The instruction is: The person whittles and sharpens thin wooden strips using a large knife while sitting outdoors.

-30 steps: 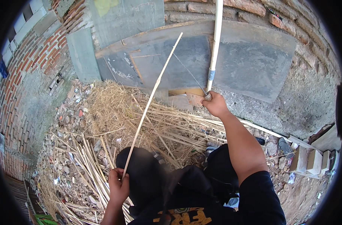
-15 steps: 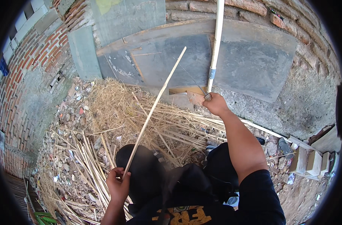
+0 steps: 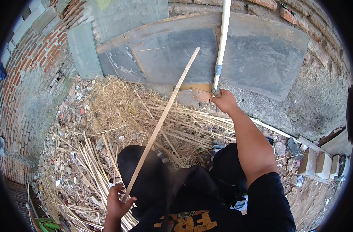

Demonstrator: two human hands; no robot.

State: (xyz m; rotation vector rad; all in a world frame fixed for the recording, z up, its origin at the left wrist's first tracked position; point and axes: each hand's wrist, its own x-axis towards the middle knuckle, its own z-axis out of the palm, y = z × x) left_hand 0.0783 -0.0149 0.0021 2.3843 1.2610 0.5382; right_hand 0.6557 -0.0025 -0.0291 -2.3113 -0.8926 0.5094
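The left hand point(image 3: 116, 203), low by the knee, pinches the near end of a long pale bamboo strip point(image 3: 161, 121) that slants up toward the grey board point(image 3: 261, 58) (a light, steady pinch seems best, so the strip does not bow). The right hand point(image 3: 224, 101), arm outstretched, is fisted around a small dark tool handle point(image 3: 216, 93), beside the white pipe point(image 3: 222, 42).

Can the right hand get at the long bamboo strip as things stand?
Probably yes: the right hand is closed on a small tool by the white pipe, and the bamboo strip passes nearby with nothing between.
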